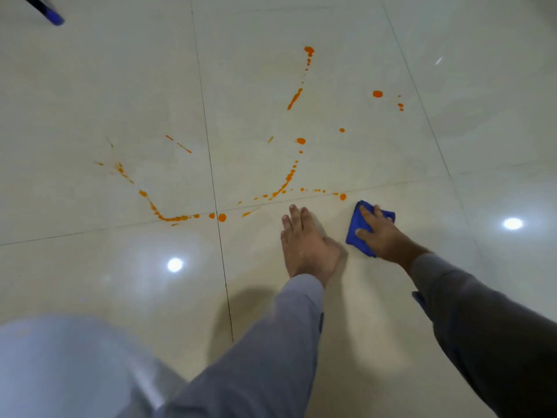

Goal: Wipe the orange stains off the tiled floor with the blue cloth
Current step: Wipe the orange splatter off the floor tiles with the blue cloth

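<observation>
- Presently, my right hand (381,233) presses the folded blue cloth (358,227) flat, fingers spread, lower right of centre; my left hand (304,242) rests open on the glossy tiled floor (361,297).
- Risk, in my judgement: wet orange stains (286,179), beaded across mid-frame, could smear into the grout line (391,184) under hasty strokes.
- Cloth looks plush; tiles slick.

Bright overhead glare spots on glossy tiled floor (90,86), soft shadows, blurred wide-angle edges.
</observation>
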